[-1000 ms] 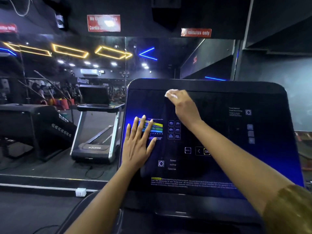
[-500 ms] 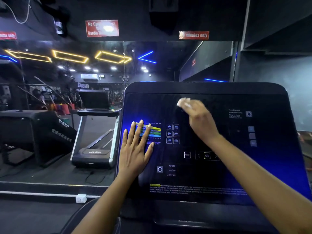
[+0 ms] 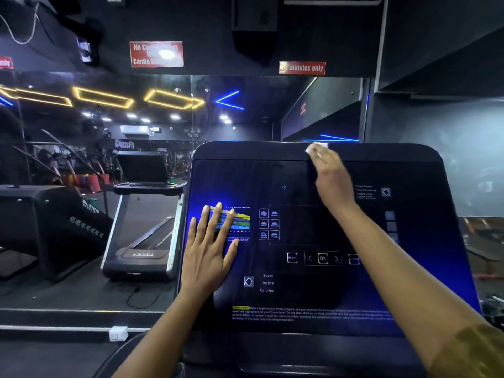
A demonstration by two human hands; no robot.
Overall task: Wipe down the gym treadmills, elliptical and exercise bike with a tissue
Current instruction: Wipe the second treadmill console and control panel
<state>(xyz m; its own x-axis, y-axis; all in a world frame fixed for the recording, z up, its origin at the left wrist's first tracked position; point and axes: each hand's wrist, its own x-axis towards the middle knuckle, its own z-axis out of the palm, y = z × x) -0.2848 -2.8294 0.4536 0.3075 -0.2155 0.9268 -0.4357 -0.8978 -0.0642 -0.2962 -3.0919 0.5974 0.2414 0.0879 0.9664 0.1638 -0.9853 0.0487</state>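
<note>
A dark treadmill console (image 3: 381, 282) with printed buttons and a coloured chart fills the lower right of the head view. My right hand (image 3: 331, 178) holds a small white tissue (image 3: 317, 146) against the console's top edge, right of centre. My left hand (image 3: 211, 246) lies flat with straight fingers on the console's left side, partly covering the coloured chart. Most of the tissue is hidden under my fingers.
A wall mirror ahead reflects a second treadmill (image 3: 141, 230) and a black stair machine (image 3: 49, 222) at the left. Red signs (image 3: 156, 54) hang above the mirror. A white box (image 3: 118, 333) sits on the floor ledge below.
My right hand has swept the tissue rightward across the upper console and up to its top edge. My left hand has stayed flat in the same place.
</note>
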